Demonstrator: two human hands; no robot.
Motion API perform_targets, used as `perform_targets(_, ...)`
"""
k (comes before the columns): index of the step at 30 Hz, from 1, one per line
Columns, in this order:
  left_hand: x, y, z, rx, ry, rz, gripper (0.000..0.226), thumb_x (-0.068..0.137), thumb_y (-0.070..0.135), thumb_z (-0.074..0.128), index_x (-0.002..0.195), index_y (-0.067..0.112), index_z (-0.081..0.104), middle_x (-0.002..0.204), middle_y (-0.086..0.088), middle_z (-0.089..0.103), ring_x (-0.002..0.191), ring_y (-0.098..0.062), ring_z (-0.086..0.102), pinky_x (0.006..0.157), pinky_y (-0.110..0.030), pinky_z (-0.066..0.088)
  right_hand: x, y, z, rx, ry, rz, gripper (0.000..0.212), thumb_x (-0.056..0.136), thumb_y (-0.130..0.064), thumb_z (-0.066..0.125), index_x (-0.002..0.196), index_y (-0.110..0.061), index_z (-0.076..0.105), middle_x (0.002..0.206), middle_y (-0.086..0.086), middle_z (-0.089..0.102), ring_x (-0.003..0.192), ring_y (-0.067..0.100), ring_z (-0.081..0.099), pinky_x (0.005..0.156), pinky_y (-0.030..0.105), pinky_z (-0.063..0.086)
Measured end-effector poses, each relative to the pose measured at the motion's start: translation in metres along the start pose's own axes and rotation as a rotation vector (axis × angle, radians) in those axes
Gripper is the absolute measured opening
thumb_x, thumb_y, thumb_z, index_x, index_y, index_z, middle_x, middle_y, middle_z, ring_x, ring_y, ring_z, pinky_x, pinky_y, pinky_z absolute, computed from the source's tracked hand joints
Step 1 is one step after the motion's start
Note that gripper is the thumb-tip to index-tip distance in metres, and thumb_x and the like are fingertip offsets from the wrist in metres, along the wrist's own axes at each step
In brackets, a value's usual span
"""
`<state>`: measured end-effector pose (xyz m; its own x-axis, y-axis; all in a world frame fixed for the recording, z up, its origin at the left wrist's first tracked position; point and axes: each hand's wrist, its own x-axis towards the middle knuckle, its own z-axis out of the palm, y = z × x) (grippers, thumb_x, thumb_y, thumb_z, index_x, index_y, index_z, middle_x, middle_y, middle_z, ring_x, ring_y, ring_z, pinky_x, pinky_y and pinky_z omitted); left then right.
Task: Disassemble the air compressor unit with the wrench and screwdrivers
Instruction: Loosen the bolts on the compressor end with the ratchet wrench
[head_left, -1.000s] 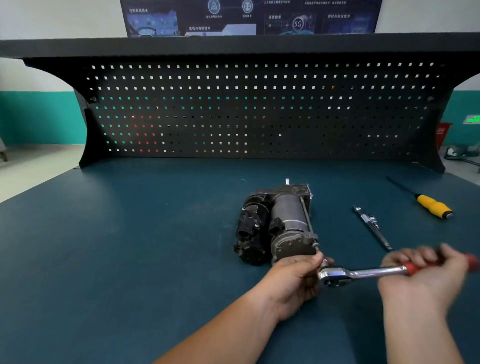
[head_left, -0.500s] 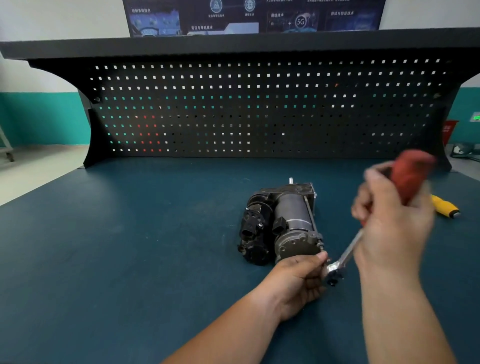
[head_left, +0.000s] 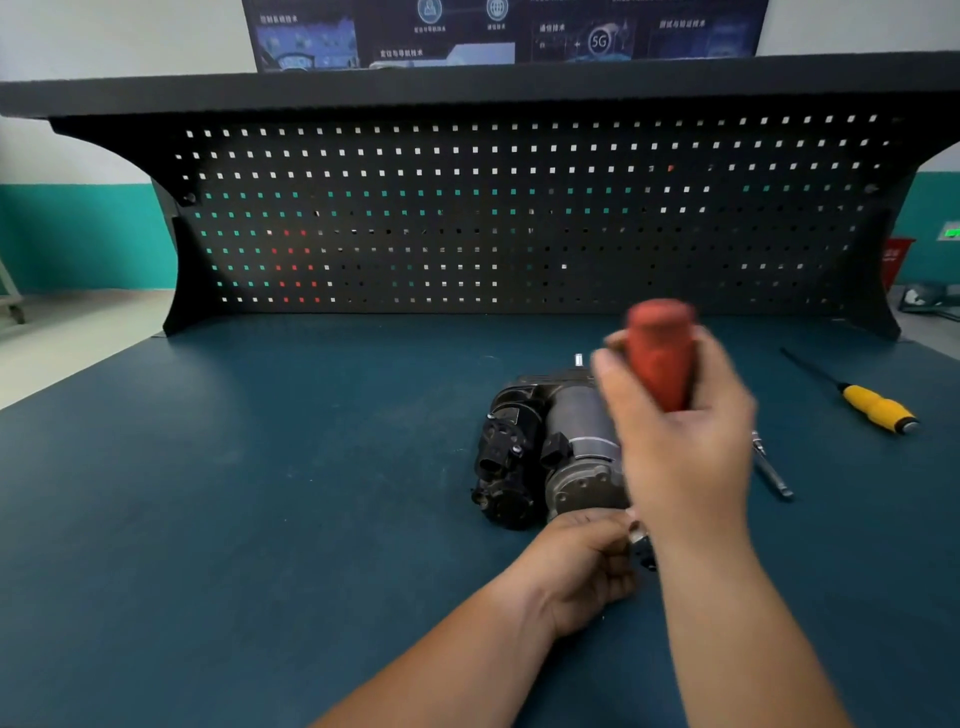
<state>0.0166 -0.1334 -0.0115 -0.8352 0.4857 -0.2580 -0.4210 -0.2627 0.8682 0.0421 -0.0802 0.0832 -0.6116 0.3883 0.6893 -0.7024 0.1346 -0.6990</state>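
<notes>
The black and grey air compressor (head_left: 545, 452) lies on the blue bench top. My right hand (head_left: 680, 441) grips the red handle of the ratchet wrench (head_left: 660, 353), which stands nearly upright and blurred over the compressor's right side. Only a bit of the wrench head shows below my right wrist, at the compressor's near end. My left hand (head_left: 582, 566) is curled at that near end, its fingertips on the wrench head; what it holds is partly hidden.
A yellow-handled screwdriver (head_left: 872, 408) lies at the right of the bench. A slim metal tool (head_left: 771, 467) lies between it and the compressor, partly behind my right hand. A black pegboard (head_left: 467, 218) closes the back. The bench top (head_left: 260, 493) is blue.
My right hand has swung the wrench handle from flat and pointing right up and leftward, to nearly upright over the compressor. My left hand has stayed at the wrench head.
</notes>
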Motion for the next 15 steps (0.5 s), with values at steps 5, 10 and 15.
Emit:
perform_targets(5, -0.001, 0.002, 0.002, 0.010, -0.015, -0.002, 0.036, 0.088, 0.025, 0.056, 0.058, 0.020, 0.074, 0.062, 0.007, 0.069, 0.058, -0.003, 0.058, 0.058, -0.017, 0.040, 0.015, 0.009, -0.053, 0.441, 0.489, 0.226, 0.011, 0.082, -0.017, 0.058, 0.077, -0.024, 0.050, 0.047, -0.012, 0.044, 0.040, 0.002, 0.036, 0.042, 0.016, 0.029)
perform_targets(10, -0.001, 0.001, 0.004, -0.013, -0.025, -0.001, 0.029, 0.086, 0.025, 0.058, 0.065, 0.018, 0.077, 0.069, 0.005, 0.071, 0.062, -0.004, 0.060, 0.060, -0.015, 0.044, 0.002, 0.044, -0.097, 0.706, 0.826, 0.606, 0.027, 0.091, -0.030, 0.047, 0.067, -0.027, 0.036, 0.048, -0.008, 0.037, 0.042, 0.003, 0.032, 0.047, 0.013, 0.026)
perform_targets(15, -0.002, 0.001, 0.003, -0.029, -0.020, -0.008, 0.025, 0.088, 0.022, 0.058, 0.071, 0.014, 0.074, 0.069, 0.002, 0.070, 0.063, -0.007, 0.059, 0.059, -0.016, 0.044, -0.007, 0.058, -0.099, 0.748, 0.935, 0.686, 0.030, 0.091, -0.027, 0.047, 0.064, -0.026, 0.034, 0.045, -0.008, 0.034, 0.041, 0.004, 0.030, 0.048, 0.012, 0.025)
